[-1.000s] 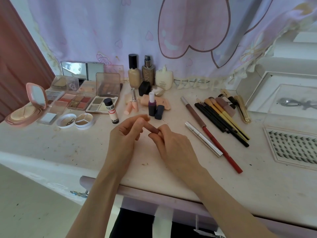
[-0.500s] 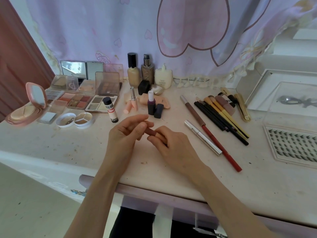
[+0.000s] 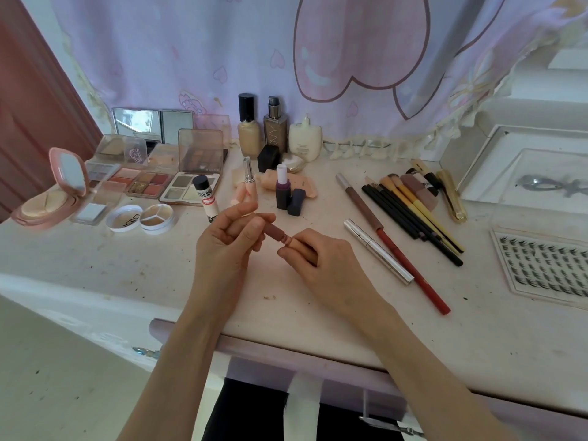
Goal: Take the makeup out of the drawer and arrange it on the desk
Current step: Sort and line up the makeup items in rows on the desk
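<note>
While you work above the desk's [image 3: 95, 281] front edge, your left hand [image 3: 222, 246] pinches the brown lip tube's [image 3: 276, 233] far end and your right hand [image 3: 321, 265] grips its near end; its long axis runs between both hands.

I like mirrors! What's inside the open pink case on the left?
The pink compact shows a mirror in its raised lid and pale powder in its base. Anything beneath the powder is covered.
</note>
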